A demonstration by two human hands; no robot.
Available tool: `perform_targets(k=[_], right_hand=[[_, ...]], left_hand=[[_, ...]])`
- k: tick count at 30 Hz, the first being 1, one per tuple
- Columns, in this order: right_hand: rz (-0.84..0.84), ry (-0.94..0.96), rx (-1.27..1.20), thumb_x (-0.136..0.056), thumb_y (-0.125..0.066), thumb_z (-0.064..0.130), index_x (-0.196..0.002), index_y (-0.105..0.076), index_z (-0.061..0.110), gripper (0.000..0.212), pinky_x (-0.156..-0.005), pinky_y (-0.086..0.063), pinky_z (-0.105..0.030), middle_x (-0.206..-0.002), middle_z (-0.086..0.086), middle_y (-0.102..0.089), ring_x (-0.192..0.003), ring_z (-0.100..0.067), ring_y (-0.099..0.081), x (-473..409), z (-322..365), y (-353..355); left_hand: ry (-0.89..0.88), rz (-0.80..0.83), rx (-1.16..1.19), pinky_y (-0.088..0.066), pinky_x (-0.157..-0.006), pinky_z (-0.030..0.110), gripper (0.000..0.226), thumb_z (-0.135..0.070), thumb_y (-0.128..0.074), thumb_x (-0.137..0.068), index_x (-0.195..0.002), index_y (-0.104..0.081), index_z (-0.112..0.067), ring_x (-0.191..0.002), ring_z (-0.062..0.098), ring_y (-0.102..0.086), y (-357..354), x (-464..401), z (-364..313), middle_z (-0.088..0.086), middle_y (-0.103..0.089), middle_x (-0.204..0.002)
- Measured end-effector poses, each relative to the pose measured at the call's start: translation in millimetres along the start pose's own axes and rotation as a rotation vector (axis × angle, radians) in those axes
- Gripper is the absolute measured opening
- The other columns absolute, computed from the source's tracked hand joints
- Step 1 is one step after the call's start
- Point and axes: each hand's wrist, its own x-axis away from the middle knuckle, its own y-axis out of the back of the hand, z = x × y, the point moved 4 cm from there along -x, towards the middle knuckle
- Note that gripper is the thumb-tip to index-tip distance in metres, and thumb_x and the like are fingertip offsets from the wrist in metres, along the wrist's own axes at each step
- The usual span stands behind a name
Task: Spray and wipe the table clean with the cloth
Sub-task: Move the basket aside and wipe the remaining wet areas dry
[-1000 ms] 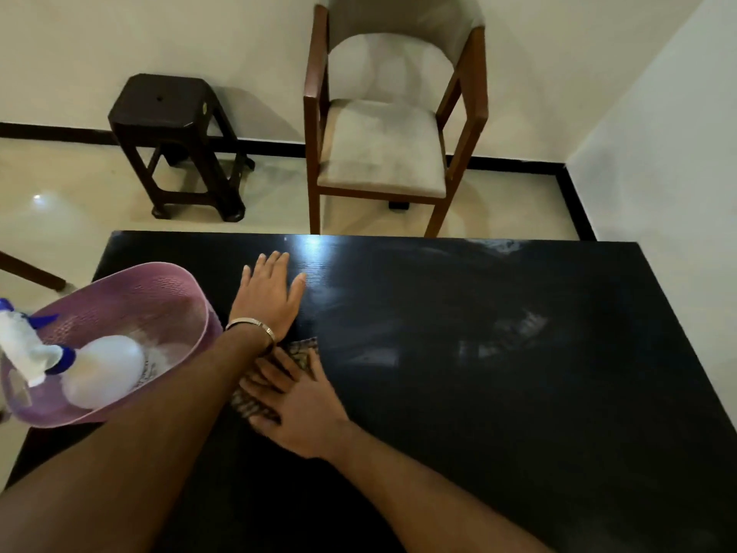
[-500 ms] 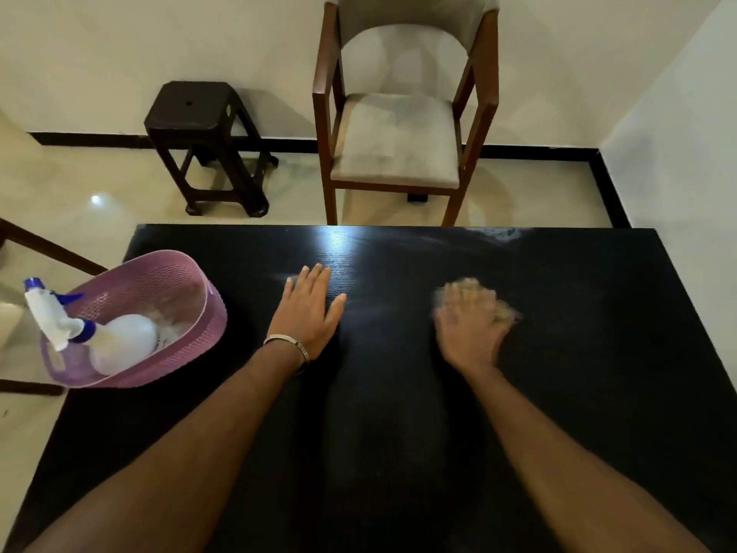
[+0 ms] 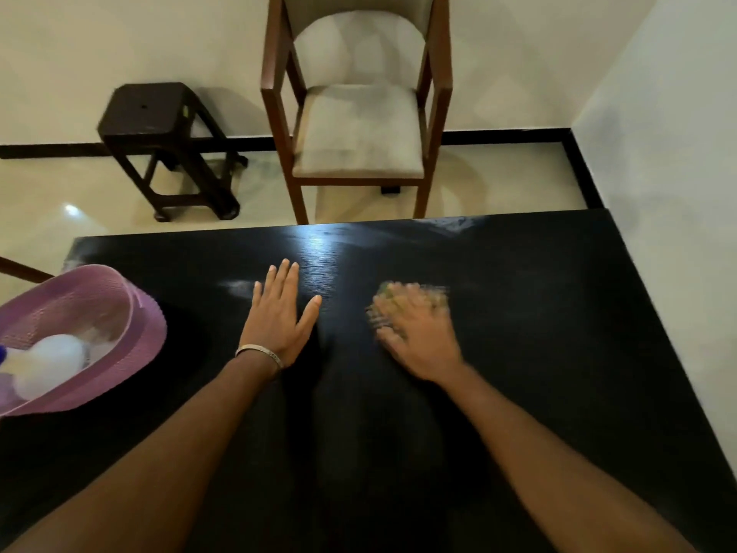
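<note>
Blurred checked cloth under right hand

The right hand is smeared by motion blur, so its fingers cannot be told apart. The cloth beneath them shows only as a blurred fringe at their tips and left side; its pattern and outline cannot be made out. Far left of the left hand's fingers, the pink basket is cut off by the frame's edge, and so is the spray bottle inside it, its nozzle out of view. The chair beyond the surface loses its top to the upper edge.
</note>
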Motion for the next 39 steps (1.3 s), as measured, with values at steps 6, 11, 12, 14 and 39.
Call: perform_targets(k=[6,11,12,14,39], right_hand=[[-0.053,-0.732,-0.076,-0.101,-0.031,0.056,-0.156,-0.009,0.043,0.061,-0.115,-0.002,-0.07,-0.167,0.005,-0.002,-0.153,-0.027,0.003,57,-207,66],[-0.098,-0.954,-0.118,-0.101,-0.024,0.055,-0.157,-0.01,0.042,0.059,-0.111,0.0,-0.074,-0.167,0.003,0.001,-0.153,-0.03,0.008,6,-207,71],[-0.093,-0.9,-0.117,-0.101,-0.024,0.055,-0.156,-0.01,0.043,0.058,-0.111,0.001,-0.075,-0.167,0.004,0.0,-0.153,-0.03,0.007,-16,-196,70],[-0.058,-0.722,-0.088,-0.101,-0.024,0.055,-0.156,-0.01,0.043,0.058,-0.111,0.001,-0.075,-0.167,0.005,0.0,-0.153,-0.029,0.006,-64,-163,67],[-0.081,-0.704,-0.081,-0.101,-0.027,0.057,-0.156,-0.018,0.04,0.059,-0.114,0.002,-0.071,-0.167,0.003,-0.004,-0.153,-0.026,0.003,-97,-194,78]], left_hand=[[-0.063,0.03,0.04,0.005,-0.121,0.039,0.072,-0.053,-0.026,-0.097,-0.154,-0.003,-0.016,-0.149,0.017,0.009,-25,-14,-35,0.001,0.002,-0.163],[-0.066,0.032,-0.041,0.004,-0.121,0.04,0.074,-0.058,-0.022,-0.096,-0.154,0.0,-0.017,-0.149,0.017,0.01,-26,-29,-35,0.002,0.004,-0.163],[-0.067,0.03,-0.051,0.004,-0.121,0.04,0.074,-0.058,-0.022,-0.096,-0.154,0.0,-0.017,-0.149,0.018,0.01,-24,-34,-33,0.002,0.004,-0.162],[-0.067,0.028,-0.063,0.003,-0.121,0.041,0.075,-0.059,-0.021,-0.096,-0.154,0.0,-0.016,-0.149,0.018,0.01,-20,-43,-29,0.002,0.005,-0.162],[0.043,0.009,-0.004,0.0,-0.122,0.041,0.074,-0.057,-0.024,-0.097,-0.154,-0.005,-0.014,-0.149,0.019,0.006,-38,-70,6,0.004,0.0,-0.162]])
